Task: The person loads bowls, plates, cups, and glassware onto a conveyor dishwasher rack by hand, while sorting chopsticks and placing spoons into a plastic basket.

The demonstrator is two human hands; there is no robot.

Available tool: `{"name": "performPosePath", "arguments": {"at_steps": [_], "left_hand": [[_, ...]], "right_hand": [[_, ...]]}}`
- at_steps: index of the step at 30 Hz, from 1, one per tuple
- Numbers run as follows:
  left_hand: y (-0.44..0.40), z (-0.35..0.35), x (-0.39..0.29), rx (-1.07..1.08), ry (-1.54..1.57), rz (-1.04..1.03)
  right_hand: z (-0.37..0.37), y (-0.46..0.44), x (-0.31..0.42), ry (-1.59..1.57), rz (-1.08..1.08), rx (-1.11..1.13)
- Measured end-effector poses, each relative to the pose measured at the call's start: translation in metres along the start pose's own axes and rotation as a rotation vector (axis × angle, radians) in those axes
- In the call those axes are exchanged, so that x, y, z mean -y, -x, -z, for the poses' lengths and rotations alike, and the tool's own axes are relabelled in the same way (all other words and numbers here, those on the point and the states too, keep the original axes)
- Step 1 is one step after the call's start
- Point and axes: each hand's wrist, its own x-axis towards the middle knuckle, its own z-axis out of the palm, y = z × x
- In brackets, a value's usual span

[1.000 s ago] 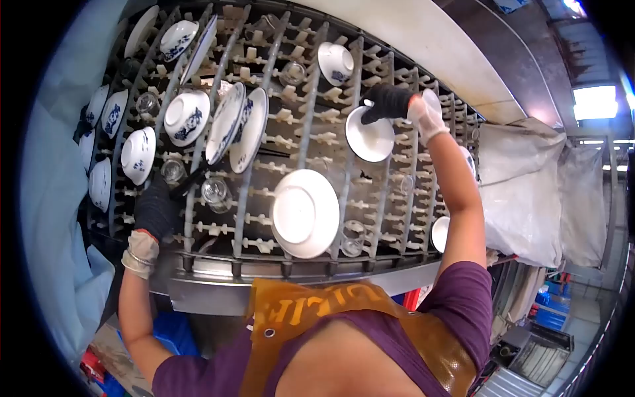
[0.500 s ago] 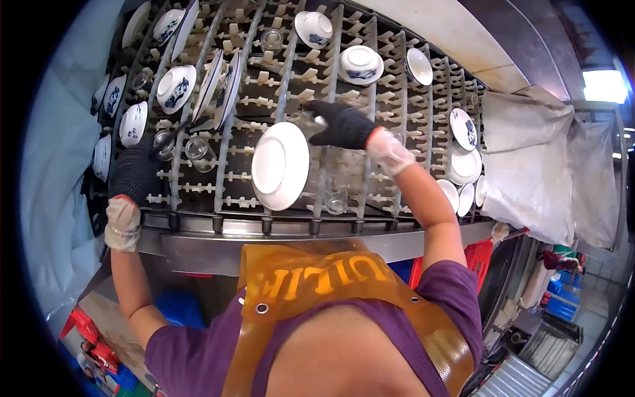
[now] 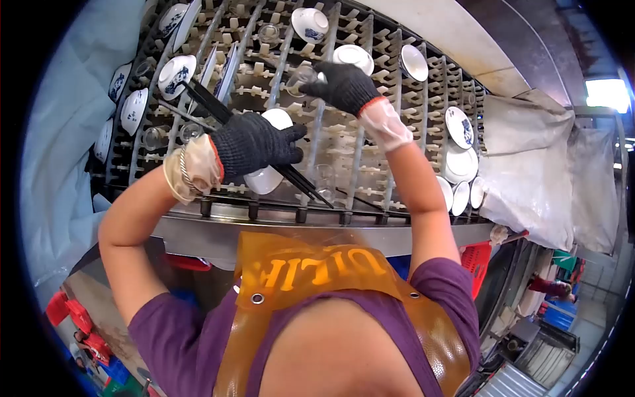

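Note:
My left hand (image 3: 259, 144), in a black glove, is closed around a bundle of black chopsticks (image 3: 209, 102) that slants across the rack. Beneath it a white plate (image 3: 264, 180) is partly hidden. My right hand (image 3: 338, 85), also black-gloved, has its thumb and fingers around a small clear glass (image 3: 301, 81) above the rack. Just behind this hand is an upside-down white bowl (image 3: 354, 57). Another white bowl (image 3: 309, 25) lies farther back.
Bowls, plates and glasses stand on the pegged rack (image 3: 317, 126). At its right end are a patterned plate (image 3: 459, 127) and several white dishes. A metal ledge (image 3: 218, 228) runs along the near side. Plastic curtains (image 3: 526, 165) hang at the right, blue sheeting (image 3: 73, 145) at the left.
My left hand has moved right, over the large plate, with the chopsticks. My right hand, earlier at a bowl, has moved left and is now at a glass. The dishes have shifted on the rack.

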Motion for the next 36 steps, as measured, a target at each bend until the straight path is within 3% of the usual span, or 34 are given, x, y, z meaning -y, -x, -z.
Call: {"name": "performPosePath", "arguments": {"at_steps": [2, 3, 5, 7, 9, 11, 12, 14, 15, 16, 21, 23, 25, 27, 29, 31, 32, 33, 36], "left_hand": [[0.007, 0.019, 0.000, 0.096, 0.006, 0.030], [0.013, 0.032, 0.001, 0.197, 0.002, 0.055], [0.038, 0.039, 0.001, 0.050, -0.078, 0.146], [0.057, 0.048, 0.000, -0.124, -0.230, 0.301], [0.066, 0.050, 0.003, -0.387, -0.095, 0.440], [0.067, 0.057, 0.007, -0.355, 0.200, 0.676], [0.063, 0.048, 0.010, -0.452, 0.416, 0.783], [0.054, 0.014, 0.024, -0.559, 0.752, 0.919], [0.049, -0.002, 0.031, -0.571, 0.870, 0.951], [0.038, -0.007, 0.029, -0.526, 0.771, 1.032], [-0.005, -0.017, 0.026, -0.323, 0.570, 1.052], [-0.010, -0.033, 0.044, -0.449, 0.447, 0.941], [-0.016, -0.030, 0.061, -0.395, 0.584, 0.993], [-0.024, -0.028, 0.067, -0.386, 0.472, 0.964], [-0.023, -0.033, 0.071, -0.382, 0.433, 0.932], [-0.022, -0.020, 0.058, -0.347, 0.488, 0.993], [-0.015, -0.031, 0.057, -0.463, 0.571, 0.943], [-0.013, -0.031, 0.052, -0.445, 0.571, 0.958], [-0.016, -0.029, 0.048, -0.450, 0.683, 1.033]], "right_hand": [[0.004, 0.034, 0.002, -0.045, 0.073, 0.083], [-0.008, 0.053, -0.013, -0.158, 0.282, 0.110], [-0.031, 0.094, -0.012, -0.347, 0.304, 0.316], [-0.066, 0.124, -0.007, -0.451, 0.490, 0.147], [-0.071, 0.130, -0.007, -0.418, 0.280, 0.266], [-0.071, 0.117, -0.022, -0.649, 0.223, 0.219], [-0.079, 0.107, -0.032, -0.642, 0.156, 0.013], [-0.064, 0.089, -0.048, -0.271, -0.073, -0.187], [-0.070, 0.085, -0.074, -0.158, 0.002, -0.448], [-0.054, 0.090, -0.083, -0.128, -0.067, -0.449], [-0.036, 0.110, -0.131, 0.040, -0.203, -0.385], [-0.036, 0.099, -0.158, -0.055, -0.173, -0.573], [-0.007, 0.076, -0.161, -0.048, -0.290, -0.592], [-0.020, 0.033, -0.208, 0.200, -0.156, -0.705], [-0.009, 0.000, -0.223, 0.274, -0.306, -0.339], [-0.020, -0.033, -0.255, 0.276, -0.211, -0.477], [0.009, -0.021, -0.228, 0.172, -0.270, -0.419], [0.014, -0.022, -0.229, 0.059, -0.189, -0.552], [0.023, -0.012, -0.225, -0.960, -0.412, -0.403]]}}
